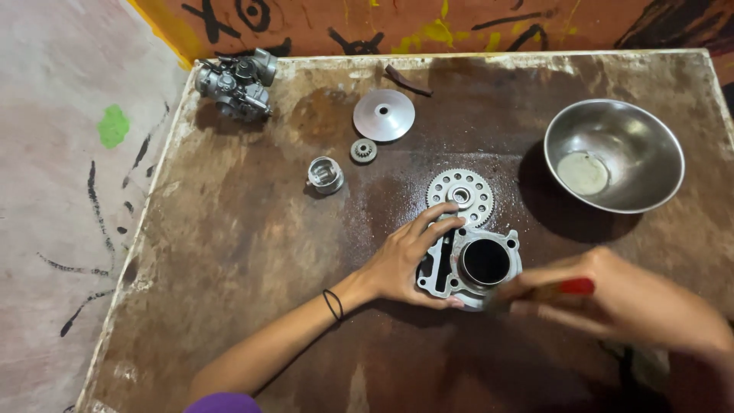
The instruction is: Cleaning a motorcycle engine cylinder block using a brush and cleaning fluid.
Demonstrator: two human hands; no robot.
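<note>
A grey metal engine cylinder block (474,264) with a round bore lies on the brown rusty table (229,252). My left hand (409,256) rests on its left side, fingers spread over the top edge, holding it down. My right hand (604,294), blurred, grips a red-handled tool (569,287) whose tip meets the block's right lower edge. A toothed sprocket wheel (461,195) lies just behind the block, touching my left fingertips' area.
A steel bowl (615,157) with a little pale liquid stands at the right back. A piston (325,174), a small gear (363,151), a round metal disc (384,115) and a carburettor (237,82) lie toward the back left. Painted floor surrounds the table.
</note>
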